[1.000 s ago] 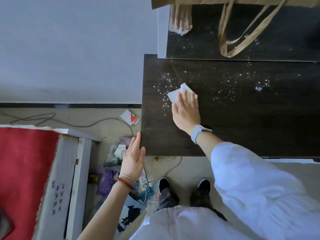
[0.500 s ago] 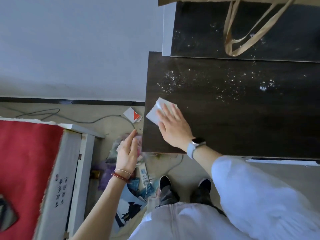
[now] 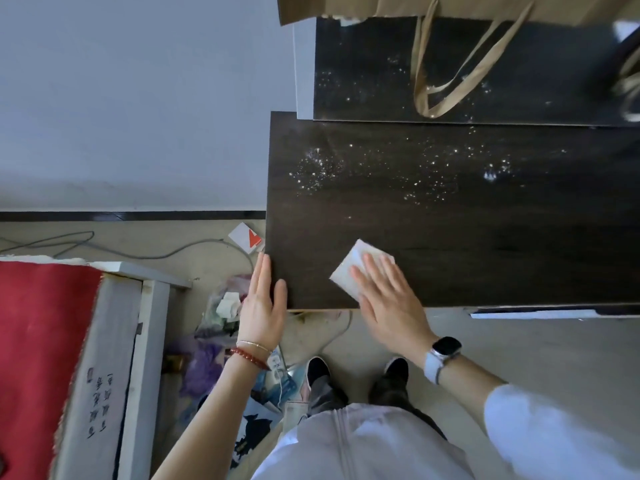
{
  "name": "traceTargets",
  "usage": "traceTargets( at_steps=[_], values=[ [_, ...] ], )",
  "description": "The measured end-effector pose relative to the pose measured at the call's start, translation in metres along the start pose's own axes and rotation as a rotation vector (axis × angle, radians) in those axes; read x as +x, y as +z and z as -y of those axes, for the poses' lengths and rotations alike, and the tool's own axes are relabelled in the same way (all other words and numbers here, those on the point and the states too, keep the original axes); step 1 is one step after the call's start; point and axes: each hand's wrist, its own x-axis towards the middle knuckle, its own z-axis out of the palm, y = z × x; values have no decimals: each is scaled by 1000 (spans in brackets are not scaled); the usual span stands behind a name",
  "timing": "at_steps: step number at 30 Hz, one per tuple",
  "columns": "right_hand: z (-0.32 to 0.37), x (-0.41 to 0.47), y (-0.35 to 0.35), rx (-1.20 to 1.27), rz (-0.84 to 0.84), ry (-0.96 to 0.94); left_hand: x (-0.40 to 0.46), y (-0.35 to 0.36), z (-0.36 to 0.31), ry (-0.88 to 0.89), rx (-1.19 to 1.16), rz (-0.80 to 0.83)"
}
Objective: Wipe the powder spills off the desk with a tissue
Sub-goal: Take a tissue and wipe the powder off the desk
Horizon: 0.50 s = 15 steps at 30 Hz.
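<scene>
The right hand (image 3: 388,303) lies flat, palm down, with its fingers (image 3: 372,271) spread open over a folded white tissue (image 3: 349,268), pressing it onto the dark wood surface (image 3: 485,244). The tissue sits in the lower middle of the frame, close to the surface's near edge, with the fingers covering its right part and its left corner showing bare. A pale-strapped watch (image 3: 441,355) sits on the right wrist, and a white sleeve (image 3: 554,431) fills the lower right of the frame.

The left hand (image 3: 261,306) rests at the near left corner of the surface, fingers straight and together, open and holding nothing; its thumb lies on the top of the surface while the fingers run along the left edge. 2 bracelets (image 3: 251,351), one thin and one of red beads, circle that wrist.

White powder (image 3: 317,168) is scattered across the far half of the surface, above the tissue and well apart from it, with a denser cluster at centre left and more specks and a small clump toward the upper right. More powder dots the raised dark shelf (image 3: 363,81) behind, where a brown paper bag (image 3: 381,5) lies at the top of the frame with its looped handle (image 3: 446,88) hanging down.

On the floor at lower left sit mixed clutter (image 3: 221,317), a grey cable (image 3: 138,252) and a red cloth (image 3: 38,341).
</scene>
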Motion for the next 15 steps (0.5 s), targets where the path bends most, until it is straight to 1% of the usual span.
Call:
traceTargets(
  at_steps=[2,3,5,6,8,10,13,15],
  values=[
    [-20,17,-7,29,-26,196,0,3,0,-81,-17,14],
    [-25,33,-10,24,-41,254,-1,3,0,-82,10,22],
    [-24,70,-15,20,-50,309,-4,0,3,-45,42,30],
    [-16,86,-15,25,-54,304,-5,-1,5,-21,48,27],
    [9,104,-9,45,-63,214,-9,-4,12,2,30,8],
    [45,97,1,77,-45,36,-13,-9,19,-46,-56,-25],
    [85,49,11,175,9,-279,-18,-19,30,-145,-127,-99],
    [82,20,12,169,44,-378,-18,-25,37,-172,-118,-90]
  ],
)
